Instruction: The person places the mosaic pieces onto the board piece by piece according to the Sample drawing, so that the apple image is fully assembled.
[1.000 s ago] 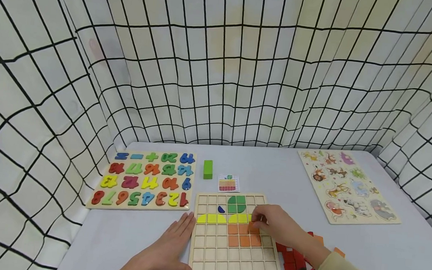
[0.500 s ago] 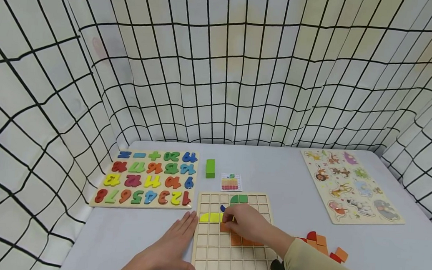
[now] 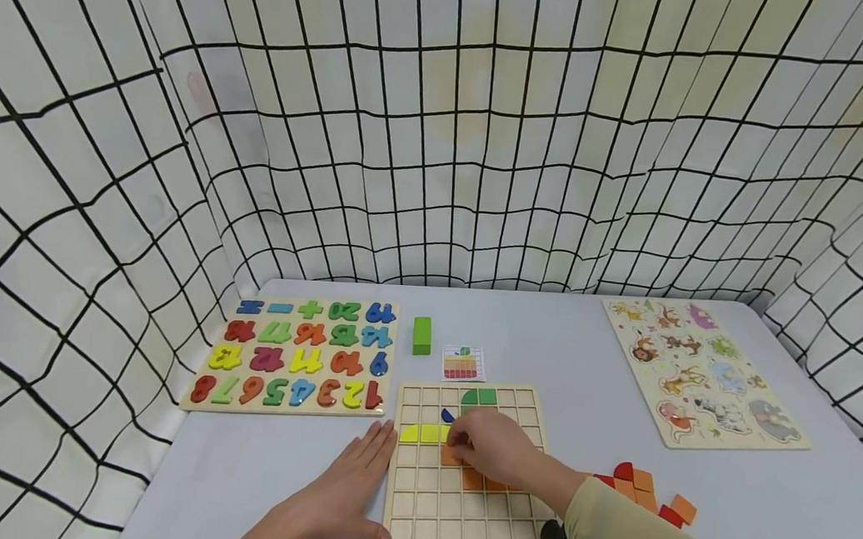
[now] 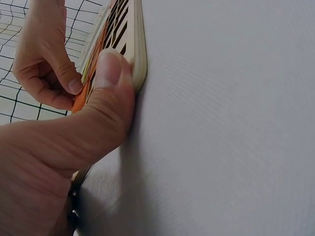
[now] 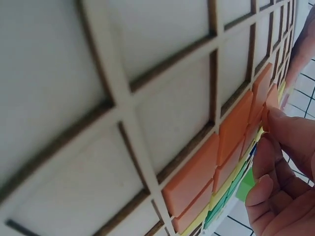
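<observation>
A wooden grid board point(image 3: 413, 535) lies on the table, partly filled with coloured tiles. My right hand point(image 3: 497, 448) is over it, thumb and fingertips pinching an orange square tile point(image 3: 452, 455) just below the yellow tiles point(image 3: 429, 434). In the right wrist view this held tile point(image 5: 271, 98) is beside several orange tiles point(image 5: 234, 132) lying in the grid. My left hand point(image 3: 344, 493) is flat along the board's left edge, fingers straight. Its thumb point(image 4: 108, 73) presses against the near corner in the left wrist view. My right hand hides part of the filled middle.
Loose red and orange tiles point(image 3: 642, 489) lie right of the board. Behind it are a small pattern card point(image 3: 462, 363) and a green block point(image 3: 422, 336). A number puzzle point(image 3: 290, 356) is at left, an animal puzzle point(image 3: 702, 376) at right. Black netting point(image 3: 483, 173) hangs around the table.
My right hand has moved left across the board, and for the last half second has stayed nearly still with the orange tile. My left hand keeps its place at the edge.
</observation>
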`<state>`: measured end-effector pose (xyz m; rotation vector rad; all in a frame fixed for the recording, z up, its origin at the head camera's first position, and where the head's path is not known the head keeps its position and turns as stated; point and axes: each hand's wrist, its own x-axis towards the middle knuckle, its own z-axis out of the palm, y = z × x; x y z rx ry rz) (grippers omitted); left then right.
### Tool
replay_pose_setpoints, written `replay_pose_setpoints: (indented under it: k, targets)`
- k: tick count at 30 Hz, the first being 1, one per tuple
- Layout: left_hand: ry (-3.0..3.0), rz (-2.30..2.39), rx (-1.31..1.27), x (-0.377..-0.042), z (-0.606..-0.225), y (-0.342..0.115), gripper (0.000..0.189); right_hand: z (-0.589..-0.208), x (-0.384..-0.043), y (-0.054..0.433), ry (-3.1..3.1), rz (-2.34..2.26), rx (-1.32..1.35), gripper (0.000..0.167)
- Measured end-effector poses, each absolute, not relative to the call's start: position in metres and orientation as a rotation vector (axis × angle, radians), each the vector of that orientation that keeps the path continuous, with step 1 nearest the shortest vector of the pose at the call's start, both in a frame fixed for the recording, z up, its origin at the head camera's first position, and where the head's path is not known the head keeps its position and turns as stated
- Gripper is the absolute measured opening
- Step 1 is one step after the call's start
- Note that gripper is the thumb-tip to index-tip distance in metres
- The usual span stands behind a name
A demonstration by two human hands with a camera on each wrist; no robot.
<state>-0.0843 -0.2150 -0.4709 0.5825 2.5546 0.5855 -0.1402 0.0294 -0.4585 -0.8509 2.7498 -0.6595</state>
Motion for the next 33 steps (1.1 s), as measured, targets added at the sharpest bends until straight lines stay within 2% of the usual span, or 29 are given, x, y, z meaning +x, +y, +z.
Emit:
replay_pose_setpoints:
  k: [11,17,22,33]
  targets:
    - [2.556,0.588,0.578,-0.086,-0.471,-0.215,0.133,-0.459,-0.139,0.028,2.757,-0.661,-0.837,0.011]
    - [2.549,0.59,0.575,-0.087,-0.473,-0.214,0.134,-0.451,-0.14,0.044,2.747,-0.752,-0.788,0.006]
    - [2.552,0.584,0.584,-0.087,-0.475,-0.215,0.134,-0.443,-0.141,0.081,2.773,-0.748,-0.632,0.01]
    - [2.553,0.59,0.582,-0.086,-0.474,-0.215,0.135,-0.441,-0.139,0.206,2.802,-0.682,-0.308,0.018]
